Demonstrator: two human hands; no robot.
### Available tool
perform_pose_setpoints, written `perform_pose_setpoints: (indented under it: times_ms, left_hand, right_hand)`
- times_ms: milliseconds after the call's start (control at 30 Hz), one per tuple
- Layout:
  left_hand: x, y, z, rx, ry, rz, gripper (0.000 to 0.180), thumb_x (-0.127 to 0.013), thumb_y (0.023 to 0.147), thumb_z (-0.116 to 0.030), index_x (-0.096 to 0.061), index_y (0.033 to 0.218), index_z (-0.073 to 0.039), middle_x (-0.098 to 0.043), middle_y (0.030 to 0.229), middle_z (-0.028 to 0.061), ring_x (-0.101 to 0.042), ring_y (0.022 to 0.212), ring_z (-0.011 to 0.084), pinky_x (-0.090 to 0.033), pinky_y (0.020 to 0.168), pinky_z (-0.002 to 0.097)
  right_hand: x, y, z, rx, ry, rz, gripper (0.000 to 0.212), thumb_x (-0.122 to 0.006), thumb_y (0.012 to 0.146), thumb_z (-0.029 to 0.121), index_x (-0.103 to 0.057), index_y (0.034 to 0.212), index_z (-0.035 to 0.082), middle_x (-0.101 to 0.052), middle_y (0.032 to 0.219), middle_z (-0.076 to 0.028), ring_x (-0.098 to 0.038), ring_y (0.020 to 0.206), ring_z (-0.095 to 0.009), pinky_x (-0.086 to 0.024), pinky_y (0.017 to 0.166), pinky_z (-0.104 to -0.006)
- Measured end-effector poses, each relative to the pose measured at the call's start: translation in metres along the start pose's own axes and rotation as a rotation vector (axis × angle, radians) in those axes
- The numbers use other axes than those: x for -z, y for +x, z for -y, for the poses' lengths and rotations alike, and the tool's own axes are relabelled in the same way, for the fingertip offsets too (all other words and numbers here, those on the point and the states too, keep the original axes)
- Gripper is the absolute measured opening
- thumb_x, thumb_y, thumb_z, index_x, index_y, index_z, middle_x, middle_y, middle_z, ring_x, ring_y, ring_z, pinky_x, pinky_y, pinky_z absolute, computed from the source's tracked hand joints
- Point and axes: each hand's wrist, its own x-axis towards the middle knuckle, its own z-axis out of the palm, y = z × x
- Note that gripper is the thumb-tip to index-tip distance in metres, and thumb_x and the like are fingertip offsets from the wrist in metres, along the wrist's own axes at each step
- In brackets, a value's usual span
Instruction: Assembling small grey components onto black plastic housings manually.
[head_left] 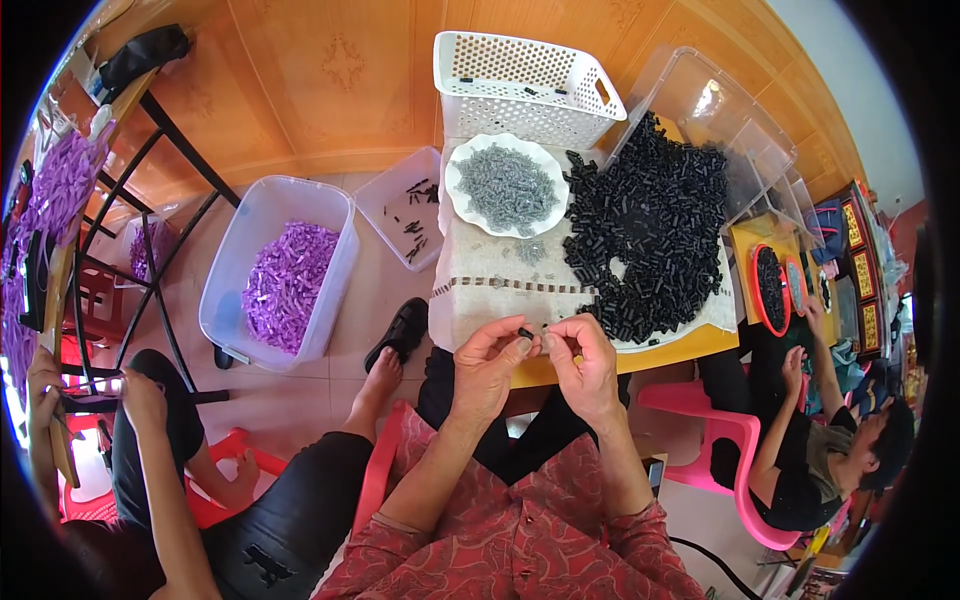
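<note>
My left hand (488, 362) pinches a small black plastic piece (525, 333) between thumb and fingers, above the near edge of the cloth-covered table. Close beside it, my right hand (584, 368) has thumb and fingertips pressed together; whatever they hold is too small to make out. The fingertips of both hands nearly meet. Just beyond my right hand spreads a large heap of short black plastic pieces (660, 235). Small clear grey parts (508, 182) fill a white scalloped plate (457, 207) farther back, and a few more lie loose on the cloth (485, 262).
A white perforated basket (530, 105) stands at the back; a clear bin (690, 75) lies behind the black heap. On the floor at left, a translucent tub (215, 300) holds purple pieces, near a shallow box (380, 190). Co-workers sit at left and right, with a pink chair (735, 440).
</note>
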Motion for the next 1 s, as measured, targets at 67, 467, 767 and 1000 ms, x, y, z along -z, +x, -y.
perform_pose_setpoints:
  times_ms: [67, 467, 767, 1000]
  left_hand:
    - [0.0, -0.001, 0.001, 0.003, 0.044, 0.013, 0.028, -0.061, 0.087, 0.007, -0.061, 0.114, 0.001, -0.066, 0.101, 0.0096, -0.065, 0.092, 0.0166, -0.054, 0.086, 0.031]
    - [-0.001, -0.004, 0.0, -0.006, 0.239, 0.024, 0.029, -0.062, 0.087, 0.006, -0.062, 0.115, -0.001, -0.066, 0.102, 0.0079, -0.064, 0.091, 0.0149, -0.052, 0.084, 0.028]
    - [-0.001, -0.002, -0.011, 0.232, -0.293, -0.013, 0.024, -0.058, 0.092, -0.003, -0.062, 0.116, -0.002, -0.065, 0.103, 0.0091, -0.061, 0.088, 0.0165, -0.052, 0.078, 0.0284]
    - [-0.003, -0.004, -0.007, 0.236, -0.291, 0.027, 0.024, -0.058, 0.092, -0.004, -0.062, 0.116, -0.002, -0.064, 0.105, 0.0097, -0.059, 0.09, 0.0159, -0.049, 0.078, 0.0278]
  right_hand:
    - [0.001, -0.003, -0.001, -0.004, 0.004, 0.002, 0.008, -0.061, 0.089, 0.003, -0.057, 0.093, -0.001, -0.058, 0.086, -0.011, -0.062, 0.07, -0.019, -0.049, 0.06, -0.0285]
    - [0.003, -0.013, -0.005, -0.011, 0.039, 0.028, 0.006, -0.059, 0.089, 0.001, -0.055, 0.092, -0.001, -0.058, 0.083, -0.011, -0.06, 0.067, -0.02, -0.047, 0.057, -0.0281]
    - [0.005, -0.015, 0.01, -0.027, 0.026, 0.019, 0.006, -0.061, 0.089, 0.004, -0.057, 0.093, 0.0, -0.057, 0.083, -0.01, -0.059, 0.065, -0.018, -0.046, 0.054, -0.0273]
    - [0.0, -0.011, 0.016, 0.026, 0.038, 0.056, 0.008, -0.059, 0.092, 0.005, -0.055, 0.093, -0.002, -0.057, 0.086, -0.011, -0.065, 0.07, -0.018, -0.053, 0.056, -0.0271]
